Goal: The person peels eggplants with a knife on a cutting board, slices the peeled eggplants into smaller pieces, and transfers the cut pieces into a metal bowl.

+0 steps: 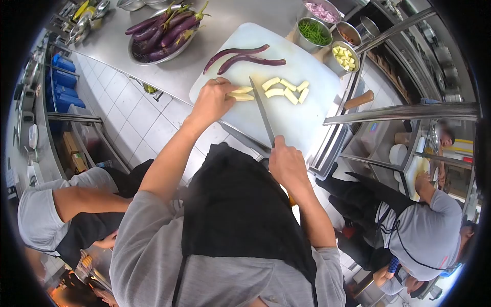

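Note:
My left hand point(212, 101) presses pale peeled eggplant strips point(242, 94) against the white cutting board point(245, 41), its fingers bent together over their left ends. A knife point(263, 111) is gripped by the handle in my right hand point(287, 163), its blade pointing away from me just right of the strips. Several cut pale pieces point(274, 92) lie to the right of the blade. Farther up the board rest two long strips of purple peel point(251, 60).
A metal colander point(171, 55) of whole purple eggplants point(166, 31) stands at upper left. Metal containers of chopped greens point(314, 31), onion point(321, 11) and pale cubes point(342, 57) line the upper right. Co-workers point(419, 225) stand at both sides. A wooden handle point(359, 100) lies right of the board.

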The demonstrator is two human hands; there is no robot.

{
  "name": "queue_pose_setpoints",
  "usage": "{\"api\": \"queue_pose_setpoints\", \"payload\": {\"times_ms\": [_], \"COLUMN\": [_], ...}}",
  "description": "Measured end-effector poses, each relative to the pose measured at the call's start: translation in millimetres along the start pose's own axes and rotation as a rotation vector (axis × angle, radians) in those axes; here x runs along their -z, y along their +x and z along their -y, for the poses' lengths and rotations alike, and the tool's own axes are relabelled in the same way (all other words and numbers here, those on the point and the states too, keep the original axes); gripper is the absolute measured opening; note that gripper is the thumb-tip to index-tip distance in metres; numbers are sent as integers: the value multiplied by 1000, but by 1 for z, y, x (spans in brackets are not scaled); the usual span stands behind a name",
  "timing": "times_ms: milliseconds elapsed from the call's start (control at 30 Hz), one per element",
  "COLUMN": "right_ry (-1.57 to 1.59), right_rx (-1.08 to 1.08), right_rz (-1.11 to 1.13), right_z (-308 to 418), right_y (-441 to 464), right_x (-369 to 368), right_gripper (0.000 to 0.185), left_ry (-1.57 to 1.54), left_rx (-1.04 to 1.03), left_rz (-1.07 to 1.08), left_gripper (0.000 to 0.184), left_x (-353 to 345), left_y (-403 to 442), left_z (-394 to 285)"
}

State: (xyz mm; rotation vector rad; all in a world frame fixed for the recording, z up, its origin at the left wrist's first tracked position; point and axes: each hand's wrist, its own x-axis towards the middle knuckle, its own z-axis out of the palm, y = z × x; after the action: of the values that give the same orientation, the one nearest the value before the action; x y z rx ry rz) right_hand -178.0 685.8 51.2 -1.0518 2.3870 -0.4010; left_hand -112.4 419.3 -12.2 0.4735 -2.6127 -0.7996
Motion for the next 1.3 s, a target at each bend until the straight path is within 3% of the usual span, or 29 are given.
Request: {"api": "queue_pose_setpoints", "payload": {"times_ms": [333, 1033, 1300], "right_ry": [8, -24, -23], "right_rx": [-31, -60, -14], "right_rz": [-55, 95, 31], "right_z": [21, 50, 33], "right_y": [-6, 2, 22], "right_x": [-4, 23, -13], "right_gripper": [20, 18, 17], "left_ry": [-19, 37, 65], "left_rx": [-8, -73, -43], "left_rz": [2, 21, 50], "left_gripper": [35, 24, 27], "left_x": [-3, -5, -3], "left_y": [1, 10, 10], "left_z": [-3, -2, -6]}}
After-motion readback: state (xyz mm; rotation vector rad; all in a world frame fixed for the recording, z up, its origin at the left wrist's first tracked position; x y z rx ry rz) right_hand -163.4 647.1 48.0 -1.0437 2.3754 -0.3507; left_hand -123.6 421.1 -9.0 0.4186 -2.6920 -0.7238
